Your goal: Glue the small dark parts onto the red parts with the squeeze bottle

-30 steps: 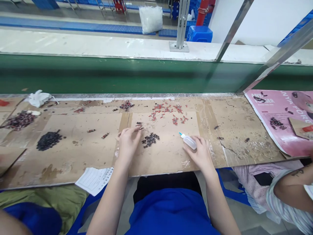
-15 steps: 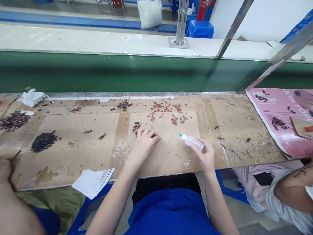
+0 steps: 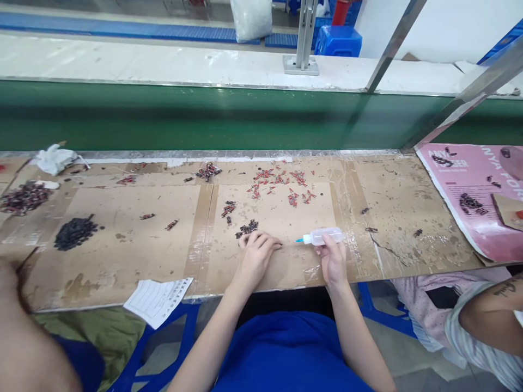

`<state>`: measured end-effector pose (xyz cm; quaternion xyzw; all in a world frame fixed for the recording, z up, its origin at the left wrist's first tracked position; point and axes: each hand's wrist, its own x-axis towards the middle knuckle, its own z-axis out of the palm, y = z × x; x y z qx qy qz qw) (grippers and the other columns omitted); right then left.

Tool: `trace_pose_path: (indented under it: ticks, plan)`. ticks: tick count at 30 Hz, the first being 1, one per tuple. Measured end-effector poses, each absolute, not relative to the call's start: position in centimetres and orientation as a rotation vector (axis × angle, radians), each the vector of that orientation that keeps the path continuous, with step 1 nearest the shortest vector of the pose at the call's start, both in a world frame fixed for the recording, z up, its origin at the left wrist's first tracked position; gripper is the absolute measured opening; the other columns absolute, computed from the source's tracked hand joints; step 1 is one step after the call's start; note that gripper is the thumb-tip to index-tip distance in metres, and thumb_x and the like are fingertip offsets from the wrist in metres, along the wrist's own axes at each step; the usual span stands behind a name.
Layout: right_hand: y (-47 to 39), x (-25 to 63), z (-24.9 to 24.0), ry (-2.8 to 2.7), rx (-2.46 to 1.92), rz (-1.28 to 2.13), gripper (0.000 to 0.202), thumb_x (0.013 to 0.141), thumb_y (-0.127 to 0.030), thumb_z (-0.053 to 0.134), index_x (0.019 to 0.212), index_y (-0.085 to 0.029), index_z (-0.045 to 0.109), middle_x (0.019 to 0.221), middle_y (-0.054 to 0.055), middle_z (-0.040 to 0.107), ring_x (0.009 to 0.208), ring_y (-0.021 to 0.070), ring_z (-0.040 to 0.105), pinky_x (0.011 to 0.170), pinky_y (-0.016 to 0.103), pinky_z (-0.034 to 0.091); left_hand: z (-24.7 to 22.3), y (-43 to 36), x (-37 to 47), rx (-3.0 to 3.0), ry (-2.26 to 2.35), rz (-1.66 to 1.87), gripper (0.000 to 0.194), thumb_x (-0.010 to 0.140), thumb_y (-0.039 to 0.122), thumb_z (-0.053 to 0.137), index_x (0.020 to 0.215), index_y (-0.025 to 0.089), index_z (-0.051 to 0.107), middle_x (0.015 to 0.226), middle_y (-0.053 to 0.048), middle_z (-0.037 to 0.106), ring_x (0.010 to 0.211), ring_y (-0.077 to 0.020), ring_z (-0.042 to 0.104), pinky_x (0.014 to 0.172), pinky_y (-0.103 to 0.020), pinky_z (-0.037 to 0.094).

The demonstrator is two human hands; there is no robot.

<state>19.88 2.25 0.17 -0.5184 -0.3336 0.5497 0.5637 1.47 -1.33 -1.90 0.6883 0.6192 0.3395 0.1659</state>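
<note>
Two hands (image 3: 257,257) (image 3: 334,261), R w/ clear btl (image 3: 327,236), pink poster (image 3: 477,177) txt "NYA FOR"

The right hand (image 3: 334,264) holds a translucent squeeze bottle (image 3: 329,235), blue nozzle (image 3: 299,240) toward a small dark piece (image 3: 279,244) pinched in the left hand (image 3: 257,255), beside black parts (image 3: 248,226).

One head-worn camera here, peering forward and steeply down: wearer's blue shirt (image 3: 290,354) nearest, left hand (image 3: 257,253) and right hand (image 3: 334,261) mid-view, cardboard-covered bench (image 3: 163,258) crosswise, green panel (image 3: 183,117) beyond, blue stool (image 3: 338,41) far off.
</note>
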Motion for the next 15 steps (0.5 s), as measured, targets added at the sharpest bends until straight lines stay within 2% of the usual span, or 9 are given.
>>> trace_pose_path:
  ticks: [3, 9, 15]
  plan:
    - [2.0, 19.4, -0.1, -0.847, -1.28, 1.239, 0.028, 0.067, -0.043, 0.072, 0.069, -0.017, 0.063, 0.062, 0.0, 0.062, 0.051, 0.0105, 0.049, 0.046, 0.024, 0.038, -2.4, -1.9, 1.4, 1.963, 1.831, 1.011, 0.014, 0.089, 0.027, 0.06, 0.082, 0.027, 0.072, 0.088, -0.005, 0.074, 0.099, -0.0258, 0.057, 0.091, -0.043, 0.028]
    - [1.5, 18.5, -0.4, -0.997, -1.353, 1.138, 0.027, 0.064, -0.042, 0.074, 0.063, -0.017, 0.064, 0.061, 0.003, 0.067, 0.058, 0.0175, 0.062, 0.056, 0.029, 0.049, -2.6, -2.2, 1.3, 2.051, 1.83, 1.038, 0.014, 0.089, 0.023, 0.06, 0.099, 0.026, 0.07, 0.092, -0.003, 0.076, 0.099, -0.0239, 0.062, 0.088, -0.04, 0.03]
    - [1.3, 18.5, -0.6, -1.1, -1.353, 1.147, 0.023, 0.067, -0.04, 0.072, 0.068, -0.018, 0.067, 0.067, 0.005, 0.072, 0.063, 0.0205, 0.066, 0.059, 0.03, 0.053, -2.5, -1.9, 1.5, 1.97, 1.839, 1.057, 0.01, 0.087, 0.021, 0.063, 0.085, 0.025, 0.071, 0.086, -0.001, 0.077, 0.09, -0.0202, 0.066, 0.087, -0.039, 0.032]
